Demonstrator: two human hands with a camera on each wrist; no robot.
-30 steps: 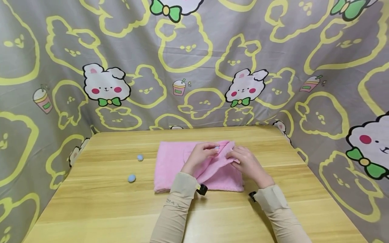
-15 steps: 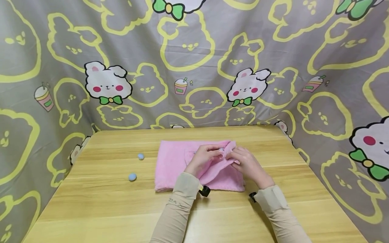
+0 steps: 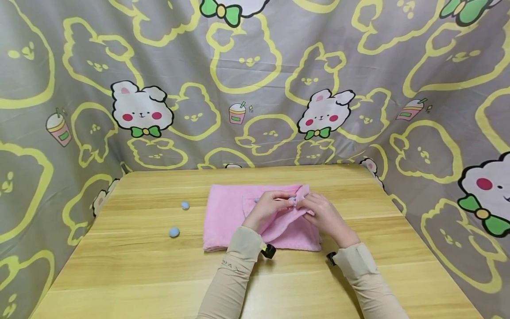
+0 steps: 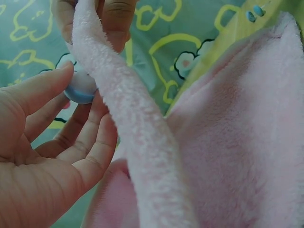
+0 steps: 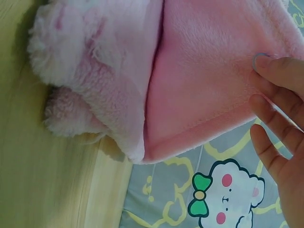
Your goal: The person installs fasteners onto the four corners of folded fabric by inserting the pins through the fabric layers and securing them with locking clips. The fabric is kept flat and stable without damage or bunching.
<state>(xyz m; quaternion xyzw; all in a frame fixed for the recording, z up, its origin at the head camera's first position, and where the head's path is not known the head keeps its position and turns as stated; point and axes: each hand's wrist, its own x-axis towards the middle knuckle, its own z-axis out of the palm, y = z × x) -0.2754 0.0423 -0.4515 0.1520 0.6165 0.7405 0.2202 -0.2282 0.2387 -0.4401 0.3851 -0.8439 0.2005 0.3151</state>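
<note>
A folded pink plush blanket point(image 3: 223, 212) lies on the table, its right corner lifted into a flap. My left hand point(image 3: 268, 208) pinches a small round piece point(image 4: 81, 88), white above and blue below, between thumb and fingers. That piece is against the raised blanket edge in the left wrist view. Holding the flap's edge from the other side is my right hand point(image 3: 324, 215), with thumb and forefinger pinching it. A thin bluish rim point(image 5: 259, 61) shows by the right thumb; what it belongs to is hidden. Another blue spot point(image 3: 256, 200) shows on the blanket just left of my left hand.
Two more round blue pieces, one farther back point(image 3: 185, 205) and one nearer point(image 3: 174, 232), lie on the wooden table point(image 3: 131, 266) left of the blanket. A grey patterned curtain point(image 3: 263, 102) encloses the back and sides.
My left hand has shifted slightly right, bringing the round piece up to the blanket edge. A blue spot on the blanket has come into view behind it. The right hand stays nearly still.
</note>
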